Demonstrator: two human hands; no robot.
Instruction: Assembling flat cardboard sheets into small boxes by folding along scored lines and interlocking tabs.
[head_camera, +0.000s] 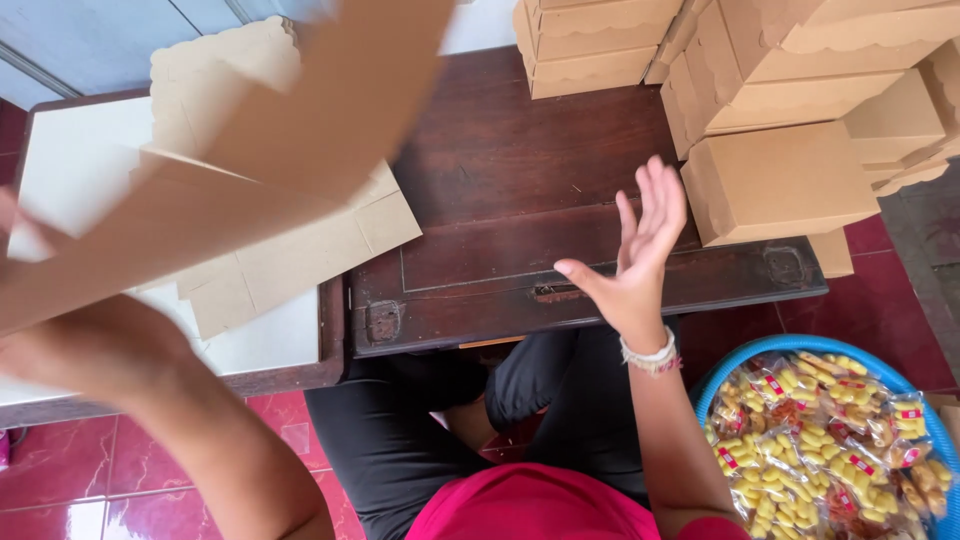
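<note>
Two hands are up in the air; the left hand (95, 350) is close to the camera and blurry, and it grips the low edge of a flat brown cardboard sheet (270, 150); the right hand (640, 255) is wide open with the fingers spread, holding nothing, above the dark wooden surface (520, 150); the sheet is lifted high on the left, over a pile of more flat sheets (300, 250) that lie on a white board (75, 160); the cardboard looks light and thin, stiff but easy to bend at the folds, so I think it is best held by its edges with both hands; many folded brown boxes (780, 180) with wavy flaps are stacked at the far right of the surface; a blue tub (745, 355) on the red floor holds small clear snack bags (830, 440) with yellow pieces and little red and white labels.
</note>
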